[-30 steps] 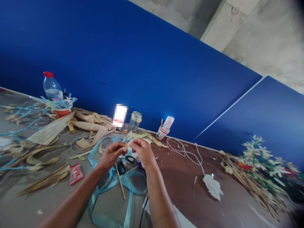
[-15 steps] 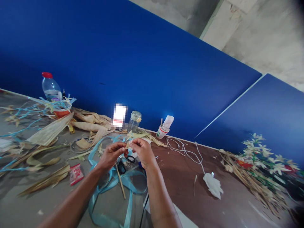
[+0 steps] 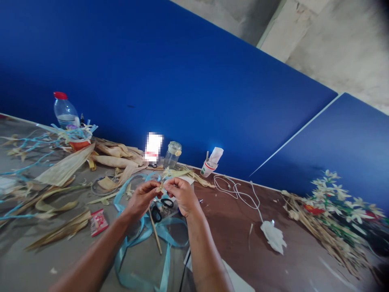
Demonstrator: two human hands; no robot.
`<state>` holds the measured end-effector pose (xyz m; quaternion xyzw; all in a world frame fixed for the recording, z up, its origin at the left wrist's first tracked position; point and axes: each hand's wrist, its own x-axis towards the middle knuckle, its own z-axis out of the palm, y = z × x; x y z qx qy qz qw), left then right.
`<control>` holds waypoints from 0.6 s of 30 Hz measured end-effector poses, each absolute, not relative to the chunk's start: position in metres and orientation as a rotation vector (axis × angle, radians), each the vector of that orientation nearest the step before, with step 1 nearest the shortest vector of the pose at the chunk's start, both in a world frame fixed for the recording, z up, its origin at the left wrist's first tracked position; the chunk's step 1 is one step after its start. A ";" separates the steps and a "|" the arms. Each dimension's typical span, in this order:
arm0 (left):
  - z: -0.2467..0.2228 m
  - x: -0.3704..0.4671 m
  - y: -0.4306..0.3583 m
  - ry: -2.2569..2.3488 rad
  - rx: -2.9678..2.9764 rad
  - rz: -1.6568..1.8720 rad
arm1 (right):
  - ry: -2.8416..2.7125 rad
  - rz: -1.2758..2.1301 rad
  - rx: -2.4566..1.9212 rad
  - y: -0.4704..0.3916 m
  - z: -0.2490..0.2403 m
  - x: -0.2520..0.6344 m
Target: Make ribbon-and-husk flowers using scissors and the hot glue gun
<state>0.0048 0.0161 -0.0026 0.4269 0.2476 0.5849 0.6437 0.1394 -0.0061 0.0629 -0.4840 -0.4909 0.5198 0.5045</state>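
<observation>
My left hand [image 3: 143,199] and my right hand [image 3: 181,194] meet above the table's middle, fingertips almost touching. Between them is a small pale yellow husk piece [image 3: 161,187], pinched by the left fingers. The right thumb and fingers close on its other side, on the same piece as far as I can see. Black-handled scissors [image 3: 156,213] lie just below the hands, beside a thin wooden stick [image 3: 155,233]. Light blue ribbon [image 3: 166,265] loops on the table under both forearms.
Dried husks [image 3: 65,166], a red packet [image 3: 98,222] and a red-capped bottle [image 3: 65,111] are at left. Behind the hands stand a glass jar [image 3: 172,156] and a paper cup [image 3: 208,168]. A white cable [image 3: 253,201] and white flowers [image 3: 337,198] are at right.
The fingers have shifted slightly around the small husk piece, and the left fingertips sit a little further left. The view has moved very slightly.
</observation>
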 end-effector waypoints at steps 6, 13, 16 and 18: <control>0.001 0.005 0.015 0.603 0.992 1.326 | -1.133 1.324 -1.167 -0.006 0.064 0.139; -0.006 0.001 0.018 0.610 1.098 1.319 | -1.069 1.406 -1.108 -0.006 0.065 0.145; -0.006 0.001 0.019 0.633 1.124 1.328 | -1.039 1.372 -1.108 -0.003 0.066 0.151; -0.004 0.001 0.020 0.651 1.128 1.330 | -1.074 1.313 -1.149 0.001 0.068 0.157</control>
